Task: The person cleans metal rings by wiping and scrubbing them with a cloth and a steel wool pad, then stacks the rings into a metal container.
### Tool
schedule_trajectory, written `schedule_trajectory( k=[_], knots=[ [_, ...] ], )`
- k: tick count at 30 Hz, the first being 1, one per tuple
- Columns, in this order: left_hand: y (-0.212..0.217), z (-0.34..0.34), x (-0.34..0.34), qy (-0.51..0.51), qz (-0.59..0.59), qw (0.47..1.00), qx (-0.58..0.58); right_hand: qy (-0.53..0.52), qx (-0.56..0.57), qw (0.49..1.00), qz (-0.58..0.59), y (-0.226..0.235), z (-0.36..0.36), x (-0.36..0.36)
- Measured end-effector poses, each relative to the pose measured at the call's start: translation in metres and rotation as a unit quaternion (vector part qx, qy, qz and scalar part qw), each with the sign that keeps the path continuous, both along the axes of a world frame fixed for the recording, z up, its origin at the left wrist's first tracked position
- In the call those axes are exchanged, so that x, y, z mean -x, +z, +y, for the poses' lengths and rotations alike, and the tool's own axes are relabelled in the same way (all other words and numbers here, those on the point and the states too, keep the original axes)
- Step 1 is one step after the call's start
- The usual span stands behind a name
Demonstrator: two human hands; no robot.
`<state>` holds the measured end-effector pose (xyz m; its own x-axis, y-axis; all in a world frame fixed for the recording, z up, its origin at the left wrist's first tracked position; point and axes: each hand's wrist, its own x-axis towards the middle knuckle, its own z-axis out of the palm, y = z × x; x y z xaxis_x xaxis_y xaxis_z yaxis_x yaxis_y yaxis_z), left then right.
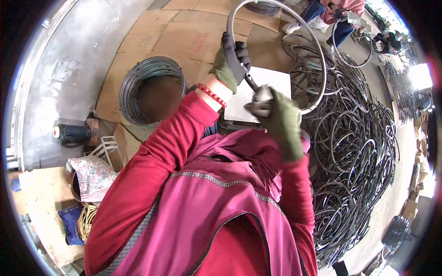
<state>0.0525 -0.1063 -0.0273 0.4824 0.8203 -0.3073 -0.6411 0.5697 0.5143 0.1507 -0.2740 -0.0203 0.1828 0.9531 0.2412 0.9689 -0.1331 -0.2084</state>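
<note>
A grey hoop (322,55) rises in front of me, its ring reaching toward the top of the view. My left hand (236,60), in a dark-fingered green glove, is closed around the hoop's left side. Lower and to the right is my right hand (276,110), also gloved in green and smeared by motion. Its fingers look closed near a short dark tube-like piece (251,82) and a blurred pale shape; what they grip is not clear. The hoop's lower right side passes behind this hand. Beneath both hands lies a white board (237,103).
Left of my arm, a coil of stacked grey rings (129,99) stands on cardboard (184,39). A large heap of dark hoops (350,152) spreads along my right. Another person (343,11) sits at the upper right with a hoop. A flowered cloth (94,175) lies at the left.
</note>
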Motion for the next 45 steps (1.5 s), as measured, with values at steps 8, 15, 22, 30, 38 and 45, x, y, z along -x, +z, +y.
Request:
schedule_trajectory(
  k=[8, 15, 22, 30, 38, 45],
  knots=[
    [-0.012, -0.016, 0.007, 0.018, 0.037, 0.998, 0.044, -0.015, -0.074, 0.997, 0.019, -0.046, -0.001, 0.007],
    [0.022, -0.02, 0.015, 0.023, 0.061, 0.996, -0.065, -0.002, -0.158, 0.985, 0.067, -0.039, -0.007, 0.007],
    [0.084, -0.015, 0.043, 0.041, 0.096, 0.975, -0.197, -0.072, -0.368, 0.79, 0.485, -0.044, -0.065, -0.02],
    [0.107, -0.017, 0.046, -0.045, -0.003, 0.969, -0.243, -0.139, -0.224, 0.766, 0.586, -0.087, -0.092, -0.039],
    [0.106, -0.023, 0.031, -0.137, -0.044, 0.963, -0.228, -0.138, -0.21, 0.713, 0.655, -0.1, -0.103, -0.034],
    [0.09, -0.028, 0.003, -0.124, 0.024, 0.98, -0.151, -0.186, -0.182, 0.909, 0.324, -0.085, -0.116, -0.051]
  ],
)
